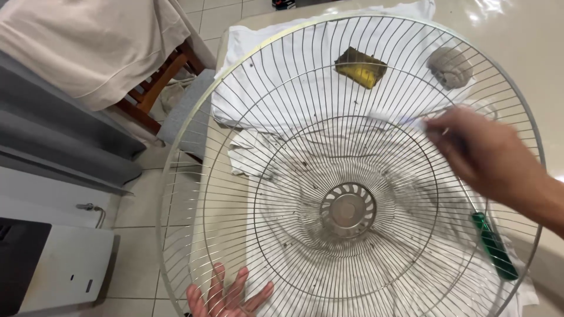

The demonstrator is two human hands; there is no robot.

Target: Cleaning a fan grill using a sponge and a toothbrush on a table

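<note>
Big wire fan guard [346, 176] fills the view, tipped up off the table [517, 35] and over a white cloth [282, 100] that looks spread there to catch the dirt; dark specks dot it already. Down at six o'clock the left hand [226, 296] sits behind the rim, fingers spread open and pressed against the wires, propping the guard so it stays tilted. Over at three o'clock the right hand [470, 144] is blurred, fingers curled round something pale and wispy, a wipe perhaps, laid against the wires; what exactly it grips I cannot tell. Parked out of the way: a yellow sponge [361, 67] at twelve o'clock, a grey lump [449, 66] at one o'clock, both seen through the guard. A green-handled screwdriver [494, 246] lies at four o'clock on the cloth.
</note>
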